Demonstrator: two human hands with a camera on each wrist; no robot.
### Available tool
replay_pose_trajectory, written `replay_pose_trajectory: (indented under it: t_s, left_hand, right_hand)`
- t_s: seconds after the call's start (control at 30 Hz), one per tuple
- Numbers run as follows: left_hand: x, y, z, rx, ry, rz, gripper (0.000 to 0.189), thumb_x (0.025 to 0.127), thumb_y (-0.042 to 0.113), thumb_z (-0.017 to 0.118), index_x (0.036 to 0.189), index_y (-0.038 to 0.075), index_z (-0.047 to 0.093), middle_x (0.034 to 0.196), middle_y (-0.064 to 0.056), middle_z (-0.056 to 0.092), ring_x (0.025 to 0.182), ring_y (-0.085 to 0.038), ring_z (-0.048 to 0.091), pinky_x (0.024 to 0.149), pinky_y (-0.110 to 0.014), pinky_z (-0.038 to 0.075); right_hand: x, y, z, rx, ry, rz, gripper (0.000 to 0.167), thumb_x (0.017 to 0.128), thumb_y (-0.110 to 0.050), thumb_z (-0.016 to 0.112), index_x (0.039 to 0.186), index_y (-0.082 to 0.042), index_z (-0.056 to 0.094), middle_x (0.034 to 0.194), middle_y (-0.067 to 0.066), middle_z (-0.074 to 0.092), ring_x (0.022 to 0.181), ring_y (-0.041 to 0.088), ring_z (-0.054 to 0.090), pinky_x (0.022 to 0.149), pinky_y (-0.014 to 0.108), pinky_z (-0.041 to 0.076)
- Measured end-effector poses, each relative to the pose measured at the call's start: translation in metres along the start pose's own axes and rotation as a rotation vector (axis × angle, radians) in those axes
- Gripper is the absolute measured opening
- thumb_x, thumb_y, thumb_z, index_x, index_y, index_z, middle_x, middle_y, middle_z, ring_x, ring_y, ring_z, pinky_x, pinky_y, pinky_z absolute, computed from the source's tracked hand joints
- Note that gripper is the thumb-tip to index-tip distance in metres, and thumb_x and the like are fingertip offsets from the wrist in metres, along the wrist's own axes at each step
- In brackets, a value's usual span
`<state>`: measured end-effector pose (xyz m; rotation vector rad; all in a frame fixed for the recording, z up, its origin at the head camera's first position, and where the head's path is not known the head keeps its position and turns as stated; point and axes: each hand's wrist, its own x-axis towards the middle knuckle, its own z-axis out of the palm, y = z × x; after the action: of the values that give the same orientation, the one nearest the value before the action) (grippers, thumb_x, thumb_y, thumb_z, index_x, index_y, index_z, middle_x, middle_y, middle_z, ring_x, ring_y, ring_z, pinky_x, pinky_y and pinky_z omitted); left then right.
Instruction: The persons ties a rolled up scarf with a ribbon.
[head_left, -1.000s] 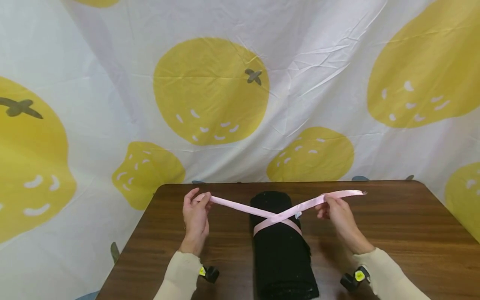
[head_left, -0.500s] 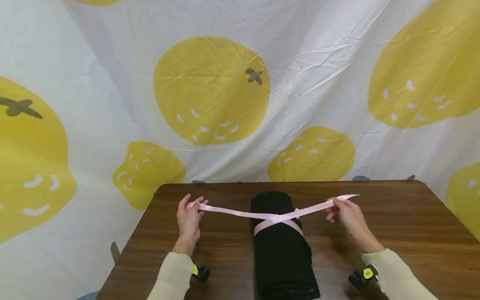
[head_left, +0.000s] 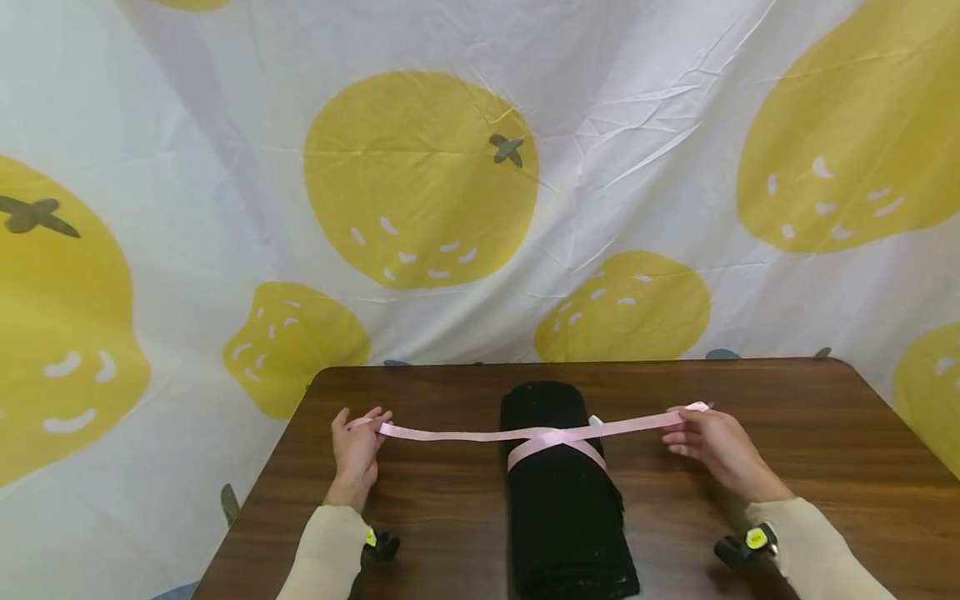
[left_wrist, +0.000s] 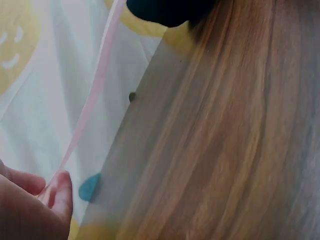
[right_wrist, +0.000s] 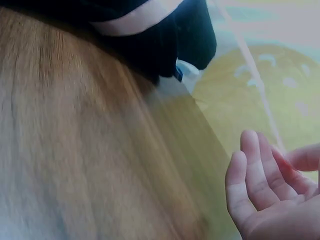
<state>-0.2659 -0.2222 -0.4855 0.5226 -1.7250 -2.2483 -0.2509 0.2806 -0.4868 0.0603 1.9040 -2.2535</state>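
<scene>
Fruit-printed cloth (head_left: 420,179) hung behind the brown counter (head_left: 435,517). Over a black roll (head_left: 566,525) there, the pink ribbon (head_left: 630,426) crossed itself, ends pinched by the left hand (head_left: 356,456) and right hand (head_left: 723,452), other fingers loose. It looked light, limp, slippery, best held near its tips.

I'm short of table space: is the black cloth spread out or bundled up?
Bundled up: the black cloth forms a thick, compact roll on the table, with pink ribbon across it.
</scene>
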Motion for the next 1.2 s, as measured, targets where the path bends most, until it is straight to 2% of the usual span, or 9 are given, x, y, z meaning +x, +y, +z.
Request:
replay_pose_trajectory:
  t_s: [0.1, 0.2, 0.33, 0.53, 0.63, 0.8, 0.93, 1.07, 1.2]
  left_hand:
    - [0.005, -0.003, -0.006, 0.031, -0.008, -0.029, 0.064, 0.096, -0.007, 0.044, 0.151, -0.004, 0.01, 0.142, -0.033, 0.045, 0.101, -0.014, 0.068, 0.084, -0.023, 0.053]
    - [0.008, -0.006, -0.011, 0.053, -0.028, -0.059, 0.057, 0.098, -0.005, 0.04, 0.149, -0.007, 0.015, 0.143, -0.033, 0.044, 0.105, -0.016, 0.066, 0.075, -0.02, 0.05]
    - [0.011, -0.009, -0.016, 0.054, -0.053, -0.103, 0.056, 0.098, -0.003, 0.038, 0.149, -0.008, 0.016, 0.144, -0.034, 0.042, 0.111, -0.022, 0.063, 0.081, -0.025, 0.052]
    - [0.013, -0.014, -0.024, 0.062, -0.081, -0.149, 0.053, 0.098, -0.002, 0.039, 0.147, -0.01, 0.019, 0.14, -0.035, 0.044, 0.098, -0.015, 0.066, 0.084, -0.028, 0.053]
    - [0.016, -0.015, -0.028, 0.09, -0.143, -0.174, 0.054, 0.101, 0.001, 0.04, 0.149, -0.012, 0.019, 0.134, -0.028, 0.049, 0.093, -0.011, 0.065, 0.084, -0.025, 0.053]
    - [0.021, -0.018, -0.036, 0.135, -0.258, -0.205, 0.045, 0.103, 0.006, 0.043, 0.14, -0.016, 0.034, 0.113, -0.015, 0.061, 0.087, -0.009, 0.064, 0.084, -0.025, 0.055]
    - [0.023, -0.021, -0.04, 0.182, -0.283, -0.198, 0.04, 0.102, 0.004, 0.043, 0.136, -0.017, 0.039, 0.107, -0.012, 0.061, 0.086, -0.011, 0.063, 0.085, -0.026, 0.056]
    - [0.023, -0.022, -0.041, 0.256, -0.305, -0.157, 0.037, 0.101, 0.001, 0.044, 0.132, -0.019, 0.042, 0.103, -0.011, 0.059, 0.084, -0.01, 0.06, 0.082, -0.023, 0.056]
    - [0.024, -0.021, -0.042, 0.27, -0.314, -0.139, 0.034, 0.102, 0.001, 0.044, 0.13, -0.018, 0.043, 0.1, -0.009, 0.058, 0.083, -0.01, 0.058, 0.081, -0.021, 0.055]
  right_hand:
    - [0.0, 0.003, -0.005, 0.01, -0.023, 0.017, 0.029, 0.105, -0.012, 0.04, 0.096, -0.014, 0.067, 0.086, 0.001, 0.072, 0.078, 0.014, 0.07, 0.074, 0.031, 0.058]
    - [0.001, 0.005, -0.01, -0.003, -0.04, 0.029, 0.026, 0.105, -0.013, 0.042, 0.097, -0.013, 0.066, 0.088, 0.001, 0.072, 0.079, 0.015, 0.071, 0.075, 0.031, 0.058]
    - [0.002, 0.007, -0.016, -0.04, -0.067, 0.05, 0.023, 0.105, -0.015, 0.042, 0.1, -0.01, 0.065, 0.091, 0.002, 0.071, 0.083, 0.016, 0.071, 0.077, 0.031, 0.058]
    - [0.005, 0.01, -0.023, -0.053, -0.103, 0.077, 0.024, 0.106, -0.014, 0.041, 0.116, 0.0, 0.058, 0.094, 0.004, 0.068, 0.085, 0.017, 0.07, 0.079, 0.032, 0.058]
    - [0.006, 0.011, -0.026, -0.058, -0.111, 0.08, 0.026, 0.106, -0.014, 0.041, 0.121, 0.004, 0.053, 0.094, 0.005, 0.067, 0.084, 0.017, 0.07, 0.08, 0.033, 0.058]
    - [0.006, 0.012, -0.03, -0.07, -0.118, 0.079, 0.032, 0.106, -0.011, 0.042, 0.125, 0.014, 0.049, 0.095, 0.007, 0.066, 0.085, 0.016, 0.069, 0.082, 0.031, 0.058]
    - [0.005, 0.016, -0.033, -0.081, -0.134, 0.076, 0.036, 0.105, -0.006, 0.038, 0.129, 0.02, 0.043, 0.099, 0.01, 0.065, 0.089, 0.016, 0.069, 0.085, 0.031, 0.057]
    - [0.004, 0.019, -0.034, -0.11, -0.144, 0.064, 0.038, 0.103, 0.001, 0.036, 0.133, 0.023, 0.037, 0.104, 0.011, 0.063, 0.092, 0.016, 0.068, 0.087, 0.031, 0.056]
    - [0.004, 0.019, -0.032, -0.106, -0.149, 0.038, 0.041, 0.103, 0.0, 0.037, 0.136, 0.025, 0.031, 0.106, 0.011, 0.062, 0.094, 0.017, 0.069, 0.088, 0.031, 0.055]
